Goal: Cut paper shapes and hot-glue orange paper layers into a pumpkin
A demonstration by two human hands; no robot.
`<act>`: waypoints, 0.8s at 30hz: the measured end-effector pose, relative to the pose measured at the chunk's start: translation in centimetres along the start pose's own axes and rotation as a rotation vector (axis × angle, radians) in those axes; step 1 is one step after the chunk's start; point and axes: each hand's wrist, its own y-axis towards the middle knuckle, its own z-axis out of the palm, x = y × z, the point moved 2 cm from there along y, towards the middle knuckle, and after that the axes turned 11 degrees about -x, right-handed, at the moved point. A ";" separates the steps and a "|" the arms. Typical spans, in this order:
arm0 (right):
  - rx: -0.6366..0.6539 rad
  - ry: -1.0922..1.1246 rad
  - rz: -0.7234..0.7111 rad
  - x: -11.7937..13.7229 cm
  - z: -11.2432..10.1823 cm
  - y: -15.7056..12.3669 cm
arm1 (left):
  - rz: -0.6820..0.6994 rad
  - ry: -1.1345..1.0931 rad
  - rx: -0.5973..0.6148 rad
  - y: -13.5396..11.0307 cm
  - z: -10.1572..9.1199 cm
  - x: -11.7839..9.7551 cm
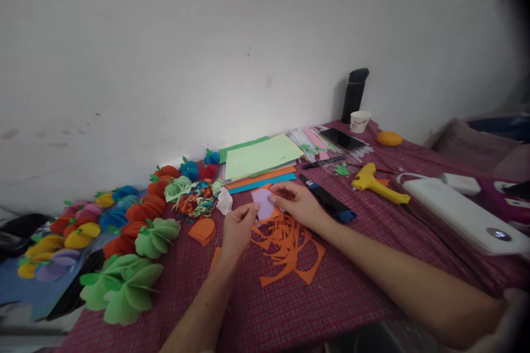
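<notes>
Lilac card between your hands, just beyond orange scraps. Left hand pinches its near-left edge; right hand at its right edge, pinch unclear. Probably light, easily creased; hold by the rim.

- Black bottle, upright at the far right corner of the table
- Paper cup, upright just beside the bottle
- Orange-yellow fruit, by the right edge, near the far right corner
- Phone, lying flat near the far edge, screen dark
- Yellow glue gun, lying on its side toward the right edge
- White device with a small round display, along the right edge
- Pale wall, behind the far edge
</notes>
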 end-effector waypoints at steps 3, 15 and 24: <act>0.041 0.034 0.044 0.4 0.0 0.0 | 0.032 0.041 0.023 0.0 0.0 0.1; 0.077 -0.005 0.054 0.8 -0.1 0.0 | 0.072 0.109 0.123 -0.1 0.1 0.5; 0.090 -0.031 0.032 0.5 -0.3 0.0 | 0.060 0.100 0.128 -0.1 0.1 0.6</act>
